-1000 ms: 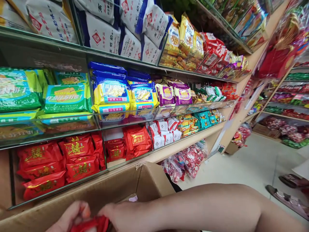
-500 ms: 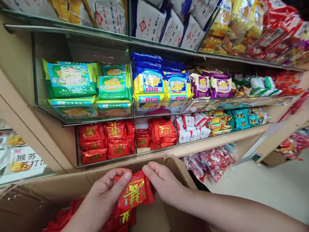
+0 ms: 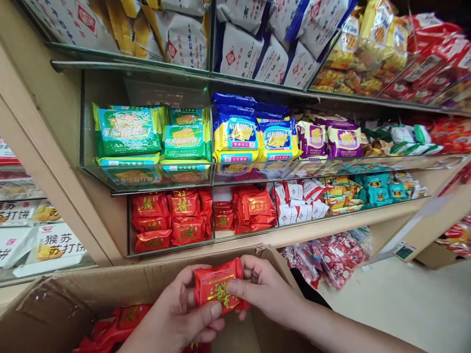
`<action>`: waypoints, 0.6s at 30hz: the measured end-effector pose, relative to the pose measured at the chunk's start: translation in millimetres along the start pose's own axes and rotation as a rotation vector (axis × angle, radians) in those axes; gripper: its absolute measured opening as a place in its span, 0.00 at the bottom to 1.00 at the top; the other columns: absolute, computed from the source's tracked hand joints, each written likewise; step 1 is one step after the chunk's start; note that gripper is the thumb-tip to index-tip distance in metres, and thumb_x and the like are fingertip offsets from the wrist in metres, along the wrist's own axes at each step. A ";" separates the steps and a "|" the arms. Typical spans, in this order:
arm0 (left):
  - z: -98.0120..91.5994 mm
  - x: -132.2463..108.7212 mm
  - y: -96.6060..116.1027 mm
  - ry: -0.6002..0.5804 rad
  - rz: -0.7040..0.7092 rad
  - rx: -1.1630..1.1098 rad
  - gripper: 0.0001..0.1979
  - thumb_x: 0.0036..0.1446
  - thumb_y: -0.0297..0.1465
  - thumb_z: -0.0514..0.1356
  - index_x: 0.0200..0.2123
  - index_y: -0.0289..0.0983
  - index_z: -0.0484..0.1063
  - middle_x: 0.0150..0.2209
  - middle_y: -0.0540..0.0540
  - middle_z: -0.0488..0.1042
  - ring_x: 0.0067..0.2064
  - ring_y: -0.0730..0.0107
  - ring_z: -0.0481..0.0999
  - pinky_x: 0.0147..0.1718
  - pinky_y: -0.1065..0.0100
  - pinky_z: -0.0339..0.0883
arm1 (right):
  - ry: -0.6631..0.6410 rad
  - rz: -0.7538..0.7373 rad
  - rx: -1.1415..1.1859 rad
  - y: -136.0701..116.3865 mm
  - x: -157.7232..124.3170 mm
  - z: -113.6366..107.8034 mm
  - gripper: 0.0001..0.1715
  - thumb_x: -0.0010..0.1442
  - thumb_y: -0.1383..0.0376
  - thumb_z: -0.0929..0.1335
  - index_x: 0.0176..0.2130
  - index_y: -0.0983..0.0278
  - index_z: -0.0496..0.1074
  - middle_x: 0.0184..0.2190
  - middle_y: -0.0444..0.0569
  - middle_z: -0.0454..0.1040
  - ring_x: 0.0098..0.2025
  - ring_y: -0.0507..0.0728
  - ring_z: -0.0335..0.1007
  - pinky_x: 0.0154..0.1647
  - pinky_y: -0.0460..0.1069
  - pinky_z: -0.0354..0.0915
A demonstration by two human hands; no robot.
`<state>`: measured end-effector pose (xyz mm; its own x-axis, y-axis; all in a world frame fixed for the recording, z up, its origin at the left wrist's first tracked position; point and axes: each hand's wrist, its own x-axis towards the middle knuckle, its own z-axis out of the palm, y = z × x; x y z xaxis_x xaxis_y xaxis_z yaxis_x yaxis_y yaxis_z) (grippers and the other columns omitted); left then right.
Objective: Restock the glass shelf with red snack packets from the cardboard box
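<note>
A small red packet with gold lettering is held between both hands, over an open cardboard box. My left hand grips its left and lower side, thumb on the front. My right hand pinches the right side, thumb across the gold print. Whether more than one packet is in the hands I cannot tell. Below, inside the box, lie loose red packets, partly covered by my left forearm. Just beyond the box, similar red packets sit stacked in the lower shelf compartment.
Above stands a glass-fronted shelf with green biscuit packs, blue and yellow packs and purple packs. White and red packets fill a lower compartment. Plastic bags of red sweets lie under the shelf at right, beside the floor.
Both hands have shifted their grip on the red packet, which is now turned and tilted differently. My right thumb has moved onto its front. The view has swung slightly left and up.
</note>
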<state>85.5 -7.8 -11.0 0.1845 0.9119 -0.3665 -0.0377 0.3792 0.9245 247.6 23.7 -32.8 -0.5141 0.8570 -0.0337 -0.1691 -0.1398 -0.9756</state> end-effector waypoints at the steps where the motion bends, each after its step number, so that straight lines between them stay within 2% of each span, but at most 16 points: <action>1: -0.5 -0.9 1.1 -0.017 -0.022 0.017 0.31 0.35 0.37 0.67 0.44 0.41 0.60 0.27 0.51 0.76 0.23 0.72 0.74 0.22 0.73 0.65 | -0.014 -0.010 0.004 -0.8 -0.2 -1.3 0.24 0.43 0.52 0.70 0.32 0.68 0.64 0.23 0.43 0.67 0.21 0.46 0.63 0.18 0.42 0.63; 3: -1.3 -1.5 5.2 -0.051 -0.035 0.020 0.37 0.34 0.37 0.68 0.49 0.42 0.56 0.28 0.49 0.76 0.22 0.72 0.74 0.20 0.73 0.65 | -0.033 -0.037 -0.001 -1.4 -0.3 -3.3 0.23 0.46 0.51 0.68 0.31 0.68 0.65 0.22 0.43 0.67 0.20 0.46 0.62 0.19 0.43 0.63; 7: -0.2 -1.5 13.1 -0.083 -0.019 0.042 0.51 0.33 0.36 0.68 0.57 0.45 0.41 0.28 0.49 0.76 0.19 0.71 0.73 0.16 0.74 0.63 | 0.020 -0.087 -0.076 0.8 0.4 -6.0 0.22 0.53 0.49 0.62 0.27 0.67 0.64 0.19 0.41 0.64 0.17 0.46 0.61 0.18 0.42 0.60; 10: -2.9 -2.0 11.9 -0.114 -0.011 0.122 0.52 0.36 0.39 0.66 0.58 0.48 0.34 0.35 0.46 0.76 0.15 0.72 0.71 0.13 0.72 0.63 | 0.083 -0.109 -0.180 1.3 -0.3 -8.5 0.22 0.55 0.49 0.59 0.26 0.65 0.61 0.17 0.40 0.62 0.16 0.46 0.59 0.17 0.42 0.57; 12: -9.4 -0.8 8.6 -0.152 -0.016 0.217 0.48 0.39 0.40 0.64 0.58 0.50 0.37 0.41 0.44 0.73 0.15 0.73 0.70 0.14 0.69 0.65 | 0.130 -0.139 -0.324 -0.3 -2.1 -10.1 0.21 0.57 0.50 0.57 0.26 0.64 0.59 0.17 0.39 0.60 0.17 0.46 0.58 0.17 0.42 0.56; 14: -18.4 2.4 5.6 -0.173 0.059 0.349 0.41 0.40 0.41 0.63 0.57 0.48 0.47 0.45 0.44 0.71 0.23 0.70 0.74 0.25 0.64 0.70 | 0.154 -0.217 -0.574 -2.5 -4.3 -10.5 0.20 0.59 0.54 0.56 0.23 0.64 0.59 0.17 0.40 0.59 0.19 0.47 0.58 0.20 0.42 0.56; 15: -22.8 4.4 4.4 -0.170 0.132 0.410 0.37 0.41 0.41 0.63 0.55 0.47 0.52 0.46 0.44 0.70 0.31 0.66 0.75 0.33 0.63 0.70 | 0.141 -0.274 -0.718 -3.3 -5.3 -9.9 0.20 0.60 0.56 0.56 0.22 0.64 0.59 0.17 0.40 0.59 0.20 0.47 0.58 0.22 0.42 0.56; 17: -29.1 8.3 2.3 -0.184 0.246 0.493 0.34 0.43 0.41 0.61 0.54 0.45 0.56 0.45 0.45 0.71 0.43 0.61 0.71 0.44 0.62 0.65 | 0.037 -0.396 -0.979 -3.8 -6.7 -6.7 0.18 0.59 0.60 0.57 0.23 0.65 0.63 0.19 0.42 0.63 0.23 0.48 0.59 0.26 0.42 0.56; 18: -30.7 9.6 1.1 -0.201 0.265 0.515 0.34 0.44 0.41 0.61 0.55 0.44 0.55 0.43 0.45 0.72 0.44 0.60 0.70 0.46 0.62 0.63 | -0.032 -0.446 -1.077 -3.5 -7.1 -4.5 0.17 0.59 0.61 0.57 0.24 0.65 0.65 0.21 0.43 0.66 0.25 0.48 0.60 0.27 0.43 0.56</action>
<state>57.1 6.2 -16.7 0.4171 0.8985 -0.1366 0.3626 -0.0267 0.9316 255.6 20.4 -30.1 -0.6125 0.7092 0.3492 0.4535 0.6770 -0.5797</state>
